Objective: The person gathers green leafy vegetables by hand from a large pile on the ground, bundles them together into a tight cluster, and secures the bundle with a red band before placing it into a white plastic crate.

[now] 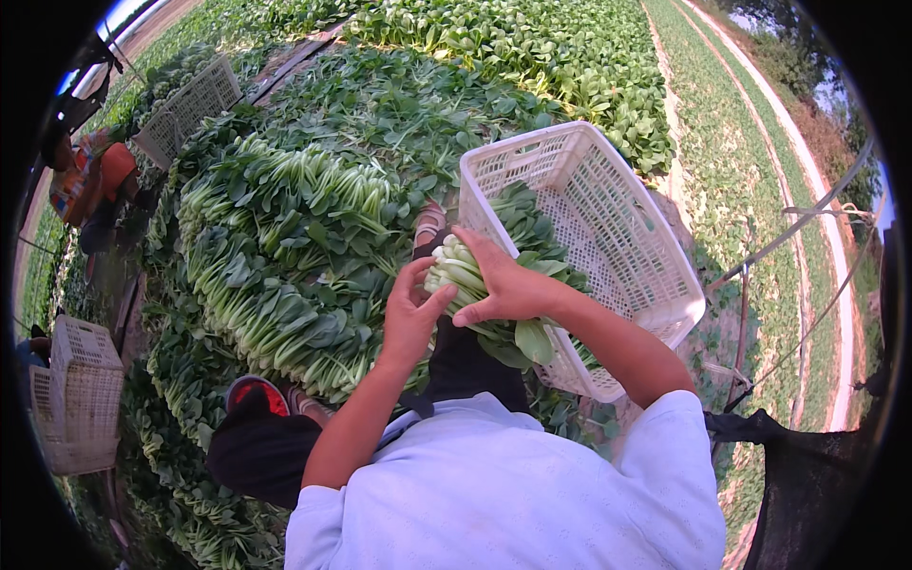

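Observation:
A bunch of leafy greens with pale stems (pixel 456 274), like bok choy, is at the near left rim of a white plastic crate (pixel 645 214). My right hand (pixel 502 281) is curved around the bunch, thumb and fingers on its stems. My left hand (pixel 413 306) is at the stem ends, fingers and thumb apart; whether its fingertips touch the stems cannot be told. The leaves of the bunch point right, over the crate's rim. More greens lie inside the crate, against its left wall. Rows of cut greens (pixel 285 306) cover the ground left of my hands.
A red-lined round thing (pixel 258 397) lies by my left foot. Stacked crates (pixel 85 392) stand at the far left, and a filled crate (pixel 189 110) at the upper left. Another person (pixel 92 178) crouches near it. Poles and cords (pixel 791 221) stand to the right, with black netting below.

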Tool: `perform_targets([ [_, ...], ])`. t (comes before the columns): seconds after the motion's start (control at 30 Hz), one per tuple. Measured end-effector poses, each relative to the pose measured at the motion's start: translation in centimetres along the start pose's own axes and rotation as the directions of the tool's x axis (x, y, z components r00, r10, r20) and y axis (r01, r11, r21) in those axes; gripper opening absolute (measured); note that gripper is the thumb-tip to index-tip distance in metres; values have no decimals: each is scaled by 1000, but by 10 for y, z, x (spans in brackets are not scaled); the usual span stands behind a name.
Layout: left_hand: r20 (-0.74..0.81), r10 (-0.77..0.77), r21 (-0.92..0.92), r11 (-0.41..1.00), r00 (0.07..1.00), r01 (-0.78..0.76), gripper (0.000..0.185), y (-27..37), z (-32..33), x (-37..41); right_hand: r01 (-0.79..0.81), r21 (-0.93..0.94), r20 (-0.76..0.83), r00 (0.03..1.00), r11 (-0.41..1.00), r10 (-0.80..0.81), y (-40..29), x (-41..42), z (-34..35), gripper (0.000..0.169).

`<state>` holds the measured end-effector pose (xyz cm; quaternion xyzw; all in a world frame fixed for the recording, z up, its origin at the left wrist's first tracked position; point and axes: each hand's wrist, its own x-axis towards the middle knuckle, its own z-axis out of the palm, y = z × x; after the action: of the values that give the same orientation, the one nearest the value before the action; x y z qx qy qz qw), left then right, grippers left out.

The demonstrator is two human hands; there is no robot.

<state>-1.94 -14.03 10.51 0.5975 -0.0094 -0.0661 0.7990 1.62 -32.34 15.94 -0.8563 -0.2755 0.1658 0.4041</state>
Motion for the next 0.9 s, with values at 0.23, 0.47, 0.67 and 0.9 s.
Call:
perform_targets([
  [0.23,-95,37,100,995,995,-27,50,12,6,-6,43,-168,-255,963,985,-85,15,3,23,105],
  [0.47,285,120,669,686,951,-287,21,18,50,-56,0,-179,-232,972,984,-42,17,0,23,104],
  [0.67,869,-206,400,827,450,-394,21,1,36,-67,-32,-126,-197,980,991,7,11,-3,14,105],
  [0.9,136,-365,271,908,921,319,38,8,-1,-13,-69,8,-93,993,998,69,11,-18,-5,100],
])
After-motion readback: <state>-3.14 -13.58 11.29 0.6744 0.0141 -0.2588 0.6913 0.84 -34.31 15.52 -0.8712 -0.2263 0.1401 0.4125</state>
